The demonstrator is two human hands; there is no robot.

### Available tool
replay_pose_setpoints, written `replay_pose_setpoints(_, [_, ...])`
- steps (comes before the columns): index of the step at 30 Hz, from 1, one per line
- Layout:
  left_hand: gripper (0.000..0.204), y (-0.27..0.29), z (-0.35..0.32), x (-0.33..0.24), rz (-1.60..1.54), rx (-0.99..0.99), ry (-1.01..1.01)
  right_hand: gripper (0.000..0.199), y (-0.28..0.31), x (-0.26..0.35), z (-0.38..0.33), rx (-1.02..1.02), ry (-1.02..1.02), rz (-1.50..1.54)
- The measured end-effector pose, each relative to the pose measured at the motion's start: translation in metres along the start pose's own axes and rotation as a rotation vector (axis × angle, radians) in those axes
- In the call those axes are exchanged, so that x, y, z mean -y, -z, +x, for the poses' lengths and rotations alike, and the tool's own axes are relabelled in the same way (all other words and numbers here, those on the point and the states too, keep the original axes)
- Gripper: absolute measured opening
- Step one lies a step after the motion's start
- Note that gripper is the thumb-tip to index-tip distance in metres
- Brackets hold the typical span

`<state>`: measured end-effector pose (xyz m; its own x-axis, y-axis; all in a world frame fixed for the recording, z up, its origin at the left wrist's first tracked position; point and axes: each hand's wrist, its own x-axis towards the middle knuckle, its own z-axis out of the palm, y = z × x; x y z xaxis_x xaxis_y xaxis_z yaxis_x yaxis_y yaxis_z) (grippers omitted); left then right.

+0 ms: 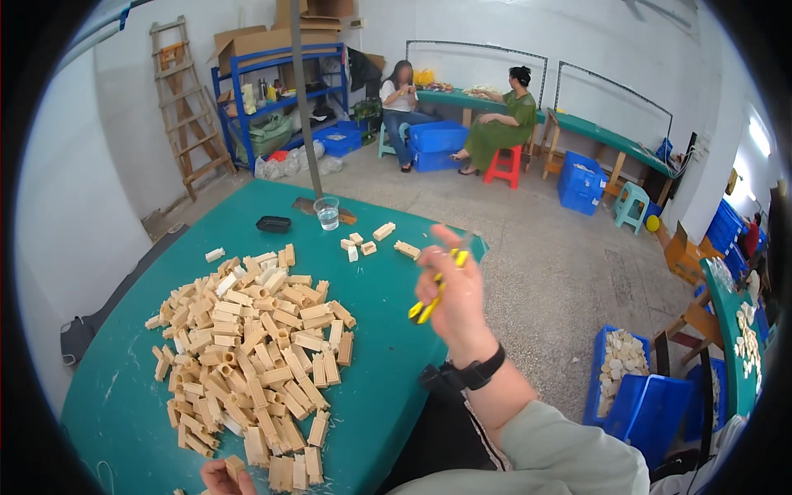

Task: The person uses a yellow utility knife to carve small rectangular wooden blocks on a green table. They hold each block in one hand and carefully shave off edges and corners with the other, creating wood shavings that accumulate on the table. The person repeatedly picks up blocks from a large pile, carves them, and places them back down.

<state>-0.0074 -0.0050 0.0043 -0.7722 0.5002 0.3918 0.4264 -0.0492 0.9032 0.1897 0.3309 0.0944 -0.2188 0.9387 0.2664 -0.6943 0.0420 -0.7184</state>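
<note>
My right hand [464,301] is raised over the right edge of the green table [371,363], its fingers closed around pliers [437,290] with yellow and black handles. The jaws of the pliers are blurred. At the lower edge of the view, my left hand [218,477] pinches a beige hollow block [234,465]; part of that hand is cut off. Beside it lies a large heap of similar beige, square-sided hollow pieces [256,355]. A few more pieces [384,232] lie apart near the far edge.
A clear cup of water [327,216] and a black tray [273,223] stand near the far edge, close to a grey pole [304,107]. Blue bins [648,412] sit on the floor at right. Two people sit by another green table [450,97].
</note>
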Motion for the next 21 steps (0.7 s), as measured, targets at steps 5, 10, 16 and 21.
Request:
replay_pose_setpoints(5, [0.021,0.01,0.0,0.006,0.044,0.001,-0.052,0.034,-0.055,-0.052,-0.024,0.268,-0.26,-0.043])
replay_pose_setpoints(10, [0.023,0.001,0.001,0.001,0.01,-0.007,0.025,0.033,-0.101,-0.114,-0.064,0.717,-0.273,-0.293])
replay_pose_setpoints(16, [0.025,0.002,0.006,0.007,0.016,-0.035,0.086,0.034,-0.129,-0.175,-0.12,1.103,-0.354,-0.325])
replay_pose_setpoints(21, [0.025,0.005,0.005,0.023,-0.021,-0.119,0.077,0.027,-0.137,-0.176,-0.14,1.304,-0.56,-0.414])
